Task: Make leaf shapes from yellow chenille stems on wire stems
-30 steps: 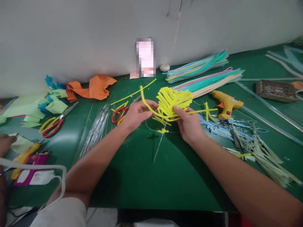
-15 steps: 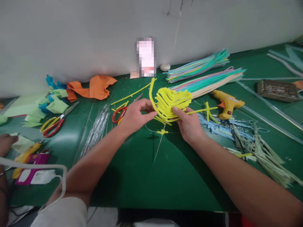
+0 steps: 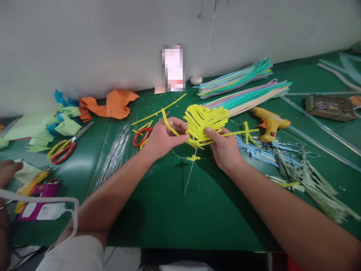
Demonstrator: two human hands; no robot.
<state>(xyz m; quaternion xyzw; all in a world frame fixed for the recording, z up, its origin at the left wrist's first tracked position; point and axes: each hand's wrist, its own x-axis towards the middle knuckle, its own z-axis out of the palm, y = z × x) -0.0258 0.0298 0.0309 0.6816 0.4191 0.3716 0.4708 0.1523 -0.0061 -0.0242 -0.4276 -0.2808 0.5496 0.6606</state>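
Observation:
A yellow leaf shape made of pipe cleaners (image 3: 205, 121) is raised over the green table, a thin wire stem (image 3: 189, 175) pointing down from it. My right hand (image 3: 225, 146) pinches its lower right side, thumb on top; a yellow end juts out to the right past the fingers. At the leaf's lower left, my left hand (image 3: 169, 137) is closed on a loose yellow pipe cleaner (image 3: 166, 119), whose free end stands up above the fingers. Red-handled scissors (image 3: 139, 137) lie partly hidden behind my left hand.
Pipe cleaner bundles (image 3: 248, 96) and a yellow glue gun (image 3: 271, 123) lie right. Silver wires (image 3: 117, 154), more scissors (image 3: 69, 145) and crumpled orange paper (image 3: 120, 103) lie left. A phone (image 3: 173, 67) leans on the wall. Another person's hand (image 3: 9, 171) is at far left.
The free end of the yellow pipe cleaner at my left hand has swung left and down, away from the leaf. My right hand keeps its hold.

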